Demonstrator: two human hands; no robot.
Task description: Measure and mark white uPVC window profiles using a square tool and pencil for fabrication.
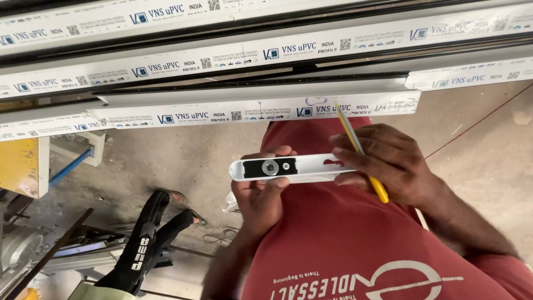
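Landmark: white window handle [294, 168], held level in front of the red shirt [344, 239], just below the nearest white profile bar [250, 111]. Handle is an elongated white plate with a black rectangular inset and a round metal hub toward its left end, and a keyhole-shaped cutout toward its right end. Left hand [261, 194] grips the handle's left end from below: thumb over the lower edge, fingertips curled over the upper edge, so closed around it. Right hand [388, 164] holds the handle's right end, fingers folded over the plate; the same hand pinches a yellow-handled screwdriver [361, 153] that crosses the handle diagonally, shaft tip reaching up to the profile bar, yellow grip ending below the handle. Above the handle, several more long white profile bars [277, 53] lie stacked in parallel. Left and below the handle: black sandals [150, 233] on grey concrete floor [166, 161], a yellow machine part [19, 166] at the far left edge.
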